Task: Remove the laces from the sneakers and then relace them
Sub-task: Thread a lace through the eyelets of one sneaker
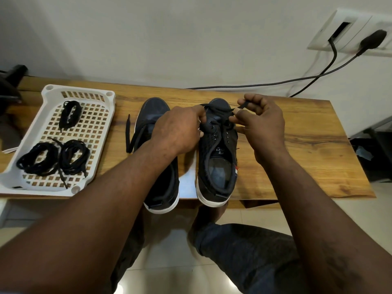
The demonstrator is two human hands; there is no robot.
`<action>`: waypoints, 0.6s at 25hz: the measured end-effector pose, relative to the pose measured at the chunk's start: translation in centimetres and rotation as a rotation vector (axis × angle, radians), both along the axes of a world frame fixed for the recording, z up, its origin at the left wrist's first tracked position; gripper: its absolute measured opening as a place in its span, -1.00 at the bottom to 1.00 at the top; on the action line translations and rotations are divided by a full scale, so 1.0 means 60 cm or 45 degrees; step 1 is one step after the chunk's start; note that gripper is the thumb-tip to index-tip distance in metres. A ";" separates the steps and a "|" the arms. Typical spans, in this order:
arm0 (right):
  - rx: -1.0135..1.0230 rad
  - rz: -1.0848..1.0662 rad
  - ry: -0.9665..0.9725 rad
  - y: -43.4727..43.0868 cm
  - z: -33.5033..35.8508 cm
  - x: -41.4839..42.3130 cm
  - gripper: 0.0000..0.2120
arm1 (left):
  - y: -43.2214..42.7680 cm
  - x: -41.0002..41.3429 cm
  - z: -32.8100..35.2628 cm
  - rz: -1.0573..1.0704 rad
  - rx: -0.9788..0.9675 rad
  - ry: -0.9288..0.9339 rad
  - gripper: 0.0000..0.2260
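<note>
left forearm [118, 200] crosses a sneaker [156, 107]; coiled laces [38, 159] in tray [50, 89]

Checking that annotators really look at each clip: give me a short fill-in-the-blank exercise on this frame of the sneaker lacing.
1. The left hand and right hand both work on the sneaker on the person's ___ side.
2. The white tray holds ___ bundles of black laces.
3. The right hand pinches a black ___ over that sneaker's toe.
Missing words: right; three; lace.
</note>
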State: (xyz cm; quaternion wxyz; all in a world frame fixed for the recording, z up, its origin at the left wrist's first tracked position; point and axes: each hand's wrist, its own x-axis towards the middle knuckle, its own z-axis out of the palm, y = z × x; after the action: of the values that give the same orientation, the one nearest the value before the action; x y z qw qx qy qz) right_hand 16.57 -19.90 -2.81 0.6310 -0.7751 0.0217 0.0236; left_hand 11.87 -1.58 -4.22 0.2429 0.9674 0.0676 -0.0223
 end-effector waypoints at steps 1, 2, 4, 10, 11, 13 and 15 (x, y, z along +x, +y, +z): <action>-0.021 0.006 0.007 0.000 -0.002 0.000 -0.69 | 0.000 0.002 0.000 0.003 -0.013 0.016 -0.84; -0.041 0.014 0.011 0.000 -0.003 0.001 -0.67 | 0.000 0.002 0.002 0.006 -0.019 0.030 -0.86; -0.082 0.022 0.020 0.000 -0.006 0.002 -0.65 | 0.000 0.001 0.003 0.009 -0.017 0.036 -0.89; -0.199 -0.105 -0.057 -0.006 -0.017 0.007 -0.75 | 0.003 0.005 0.013 0.127 -0.133 -0.038 -0.96; -0.192 -0.122 -0.056 -0.008 -0.018 0.009 -0.76 | 0.004 0.005 0.012 0.144 -0.135 -0.053 -0.95; -0.154 -0.127 -0.042 -0.012 -0.019 0.012 -0.78 | 0.005 0.005 0.008 0.177 -0.095 -0.104 -0.90; -0.140 -0.126 -0.030 -0.014 -0.019 0.014 -0.79 | 0.007 0.007 0.005 0.185 -0.134 -0.127 -0.88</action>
State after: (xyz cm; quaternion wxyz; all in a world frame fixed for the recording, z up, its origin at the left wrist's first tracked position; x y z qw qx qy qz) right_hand 17.38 -20.72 -3.98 0.5881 -0.8068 0.0539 -0.0179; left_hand 12.28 -1.16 -3.90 0.2973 0.9458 0.1243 0.0400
